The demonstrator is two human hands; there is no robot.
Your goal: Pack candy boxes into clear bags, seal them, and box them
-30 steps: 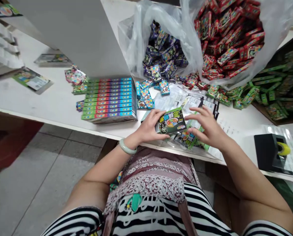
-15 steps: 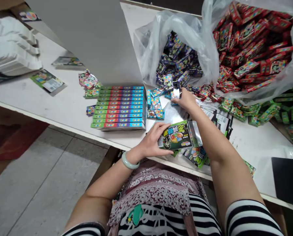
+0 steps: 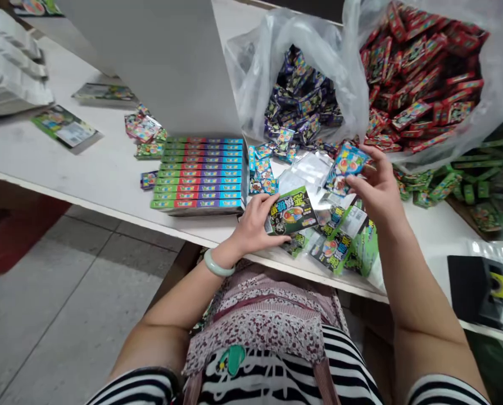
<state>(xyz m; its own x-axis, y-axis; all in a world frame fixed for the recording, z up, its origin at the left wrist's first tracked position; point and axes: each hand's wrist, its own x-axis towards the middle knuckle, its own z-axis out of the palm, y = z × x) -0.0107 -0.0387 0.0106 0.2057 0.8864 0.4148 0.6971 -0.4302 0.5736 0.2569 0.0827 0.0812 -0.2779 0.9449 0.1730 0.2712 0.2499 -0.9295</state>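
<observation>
My left hand is closed round the left end of a flat black-and-green printed box, tilted over the table's front edge. To its right, my right hand pinches a small blue candy packet between thumb and fingers, above clear plastic wrappers. Several more blue packets lie beside the display box, which is lined with rows of green, red, purple and blue box ends. Under my hands, flat black-and-green printed packs overlap each other.
Behind stand a plastic bag of purple packets and a bag of red packets. Green packets are heaped at right, near a black object. The display box's grey lid rises at back; white stacked cartons sit far left.
My right hand has moved right and lifted a blue packet from beside the display box. The flat box stays in my left hand, but its clear right-end flap no longer shows. The view has shifted slightly.
</observation>
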